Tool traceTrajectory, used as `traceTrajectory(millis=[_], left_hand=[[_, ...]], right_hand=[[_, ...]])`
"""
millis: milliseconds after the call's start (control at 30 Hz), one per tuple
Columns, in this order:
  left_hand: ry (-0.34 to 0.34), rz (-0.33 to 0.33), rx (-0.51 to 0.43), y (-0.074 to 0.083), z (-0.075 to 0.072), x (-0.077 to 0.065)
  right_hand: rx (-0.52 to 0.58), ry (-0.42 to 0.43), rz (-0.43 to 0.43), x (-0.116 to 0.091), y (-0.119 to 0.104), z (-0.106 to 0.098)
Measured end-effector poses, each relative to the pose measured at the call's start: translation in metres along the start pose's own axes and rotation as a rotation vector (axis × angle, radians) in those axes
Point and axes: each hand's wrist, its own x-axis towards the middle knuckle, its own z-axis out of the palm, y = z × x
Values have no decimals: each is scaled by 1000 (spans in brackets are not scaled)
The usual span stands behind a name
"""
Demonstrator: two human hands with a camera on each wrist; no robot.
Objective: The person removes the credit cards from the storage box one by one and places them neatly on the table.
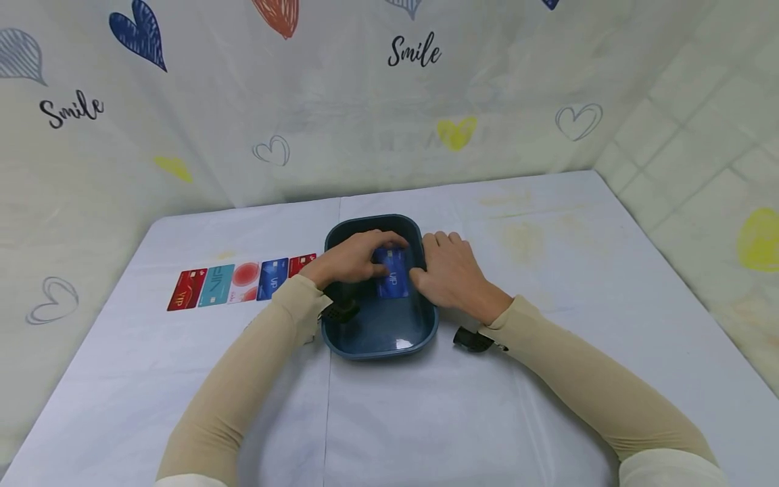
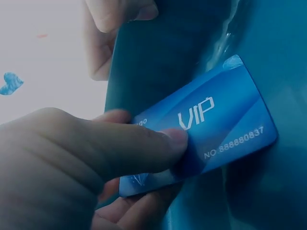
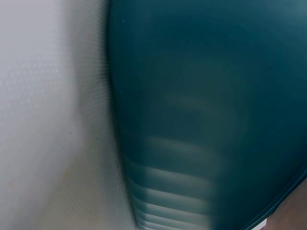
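Observation:
A dark blue-green plastic tub (image 1: 380,348) stands on the table. My left hand (image 1: 353,257) reaches over its left rim and pinches a blue VIP card (image 1: 394,276) inside it. In the left wrist view the thumb lies across the face of the card (image 2: 220,120), with fingers beneath; part of the card's left end is covered. At the tub's right rim, my right hand (image 1: 453,274) grips the edge, its thumb on the rim side. The right wrist view is filled by the tub's outer wall (image 3: 182,96), with a sliver of hand at the lower right corner.
Left of the tub lies a row of cards: a red VIP card (image 1: 186,289), a teal card (image 1: 216,285), a white-and-pink card (image 1: 245,281), a blue card (image 1: 272,279) and a red card (image 1: 299,262) partly behind the left wrist. A white cloth (image 1: 414,419) covers the table.

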Motion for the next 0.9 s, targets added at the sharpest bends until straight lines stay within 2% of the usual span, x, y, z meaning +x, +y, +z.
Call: traceTrajectory(millis=[300, 567, 900], left_hand=[[0, 2, -45, 4, -3, -5], [53, -16, -68, 6, -5, -8], [125, 51, -91, 7, -10, -17]], right_hand=[[3, 2, 0, 0, -1, 0], [-1, 10, -2, 0, -1, 0], [9, 2, 1, 0, 0, 0]])
